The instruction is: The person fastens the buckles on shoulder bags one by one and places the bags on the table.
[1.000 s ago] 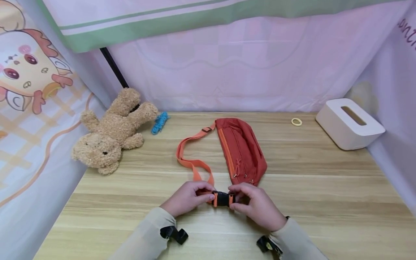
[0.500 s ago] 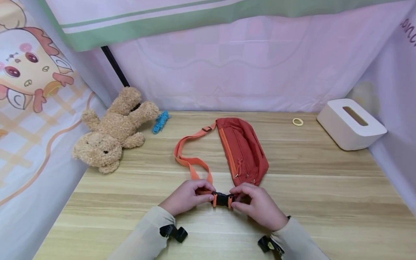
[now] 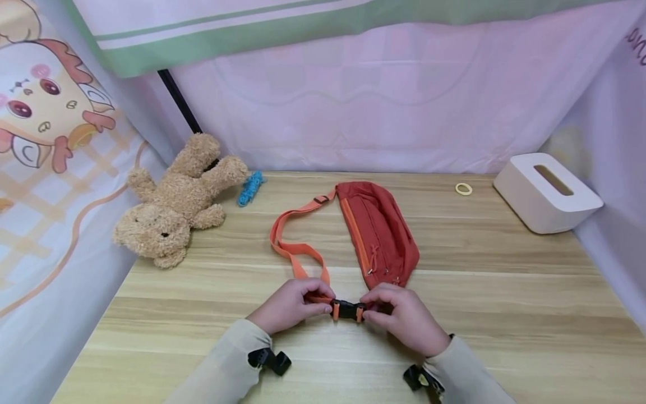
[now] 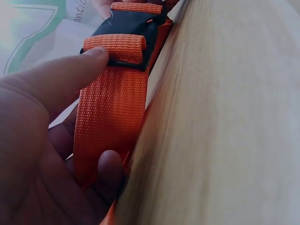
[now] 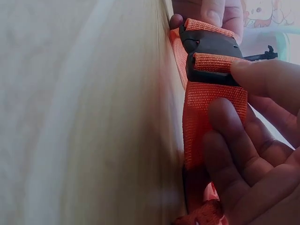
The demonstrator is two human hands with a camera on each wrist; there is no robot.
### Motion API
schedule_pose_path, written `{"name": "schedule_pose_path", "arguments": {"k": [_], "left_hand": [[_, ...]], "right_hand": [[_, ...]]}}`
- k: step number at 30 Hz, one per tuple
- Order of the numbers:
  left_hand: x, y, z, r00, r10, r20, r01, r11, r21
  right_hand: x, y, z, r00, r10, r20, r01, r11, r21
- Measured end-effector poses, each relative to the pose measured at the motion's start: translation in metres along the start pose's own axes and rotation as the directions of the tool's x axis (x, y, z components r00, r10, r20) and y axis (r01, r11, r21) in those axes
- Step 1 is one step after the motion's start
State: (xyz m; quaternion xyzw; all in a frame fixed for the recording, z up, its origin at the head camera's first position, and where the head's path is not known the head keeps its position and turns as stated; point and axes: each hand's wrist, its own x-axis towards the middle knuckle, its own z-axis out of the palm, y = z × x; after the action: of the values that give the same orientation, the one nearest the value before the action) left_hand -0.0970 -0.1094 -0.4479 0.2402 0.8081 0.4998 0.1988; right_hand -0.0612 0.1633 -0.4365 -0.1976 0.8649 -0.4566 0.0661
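Note:
A red waist bag (image 3: 378,233) lies on the wooden table, its orange strap (image 3: 282,238) looping to the left and down to a black buckle (image 3: 347,309). The buckle's two halves are joined, with orange webbing threaded through both ends. My left hand (image 3: 295,306) pinches the buckle's left end between thumb and fingers; in the left wrist view the thumb presses the webbing (image 4: 112,103) beside the buckle. My right hand (image 3: 406,318) pinches the right end, thumb on the webbing fold in the right wrist view. Some fingertips are hidden behind the strap.
A brown teddy bear (image 3: 176,202) lies at the table's left edge beside a bundle of blue cord (image 3: 250,188). At the back right are a pale yellow ring (image 3: 463,189) and a white tissue box (image 3: 547,193). Printed curtains (image 3: 343,101) enclose the table.
Both hands keep their hold on the buckle. The right hand has shifted slightly to the right, and the bag's lower end a little too. Otherwise the things stay put.

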Motion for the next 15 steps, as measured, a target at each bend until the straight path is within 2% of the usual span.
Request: {"name": "schedule_pose_path", "arguments": {"k": [15], "left_hand": [[-0.0005,-0.0012,-0.0008,1.0,0.023,-0.021,-0.022,0.998,0.066]], "right_hand": [[0.0013,0.0026,-0.0061,0.999,0.024,0.029,-0.023,0.999,-0.025]]}}
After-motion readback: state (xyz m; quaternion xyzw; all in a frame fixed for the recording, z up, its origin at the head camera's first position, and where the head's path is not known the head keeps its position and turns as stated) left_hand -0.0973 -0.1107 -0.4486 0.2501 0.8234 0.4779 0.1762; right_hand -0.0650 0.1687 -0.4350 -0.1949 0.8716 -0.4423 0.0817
